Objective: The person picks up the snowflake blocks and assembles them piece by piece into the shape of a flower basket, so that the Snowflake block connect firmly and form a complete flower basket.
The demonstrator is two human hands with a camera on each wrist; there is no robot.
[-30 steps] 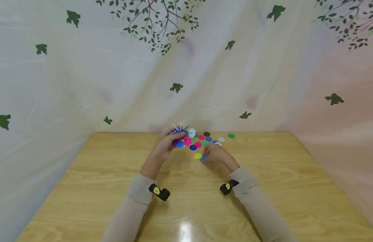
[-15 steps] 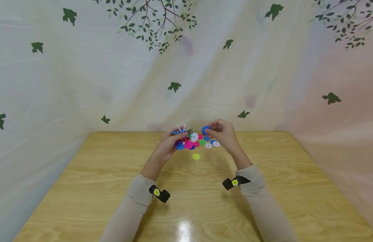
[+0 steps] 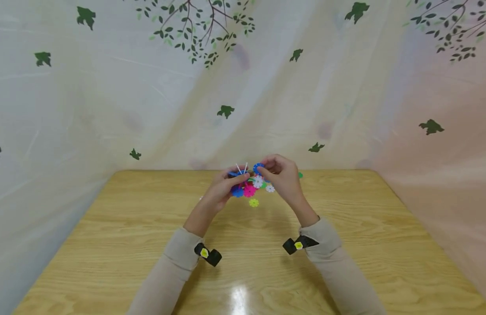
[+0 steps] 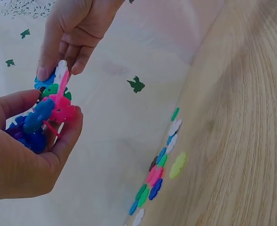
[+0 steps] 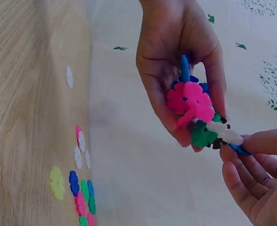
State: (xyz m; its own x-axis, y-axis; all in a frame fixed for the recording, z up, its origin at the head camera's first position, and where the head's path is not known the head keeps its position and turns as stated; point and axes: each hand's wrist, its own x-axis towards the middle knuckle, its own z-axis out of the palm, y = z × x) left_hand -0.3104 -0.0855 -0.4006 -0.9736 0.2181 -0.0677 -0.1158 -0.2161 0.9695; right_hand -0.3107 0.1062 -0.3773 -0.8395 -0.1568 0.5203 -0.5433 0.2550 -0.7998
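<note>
My left hand [image 3: 219, 188] grips a cluster of joined flower-shaped discs in blue, pink, green, white and brown. In the right wrist view, the cluster's pink disc [image 5: 198, 101] and green disc [image 5: 204, 134] face the camera, with the left hand [image 5: 176, 61] curled around them. My right hand [image 3: 284, 179] pinches a blue disc [image 3: 258, 169] between thumb and fingers. In the left wrist view that blue disc [image 4: 43, 81] lies at the cluster's upper end, beside a white disc [image 4: 61, 70]; fingers hide part of the contact.
Loose discs lie on the wooden table [image 3: 243, 245] below the hands, among them a yellow disc [image 3: 253, 202] nearest the person and a white disc [image 3: 270, 188]. A pale cloth with leaf prints hangs behind the table's far edge.
My right hand has lifted the blue disc from beside the yellow one and brought it left to the cluster. My left hand, still gripping the cluster, has shifted slightly right.
</note>
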